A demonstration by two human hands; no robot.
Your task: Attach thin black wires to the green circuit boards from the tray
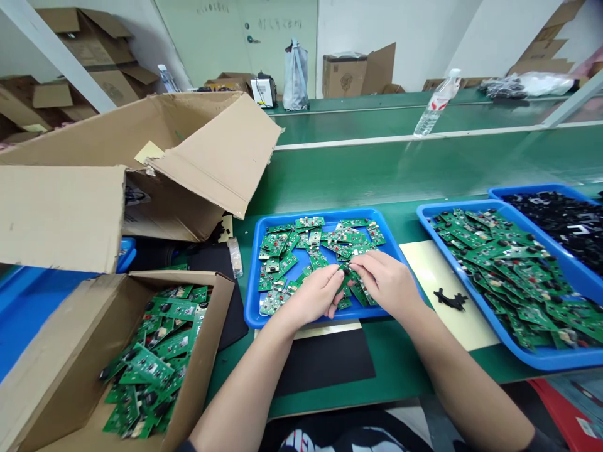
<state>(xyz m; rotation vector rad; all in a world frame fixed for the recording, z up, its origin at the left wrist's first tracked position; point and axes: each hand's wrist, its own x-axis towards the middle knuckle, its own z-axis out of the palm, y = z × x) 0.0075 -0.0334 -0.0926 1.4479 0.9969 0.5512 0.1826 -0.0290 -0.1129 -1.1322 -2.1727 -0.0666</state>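
Note:
Both my hands meet over the front right part of a blue tray (250, 295) that holds many loose green circuit boards (283, 267). My left hand (319, 294) is closed, thumb and fingers pinching a green circuit board (346, 276) that is mostly hidden by the fingers. My right hand (382, 279) is closed too, its fingertips pressed together at the right side of that board. Whether a small part sits between the right fingertips cannot be made out. Small black pieces (451, 300) lie on a cream sheet to the right of the tray.
A second blue tray (513, 359) heaped with circuit boards stands right, with a tray of black parts (560, 220) behind it. At left are a cardboard box (219, 301) of boards and a larger open carton (221, 150). A water bottle (436, 107) stands on the ledge.

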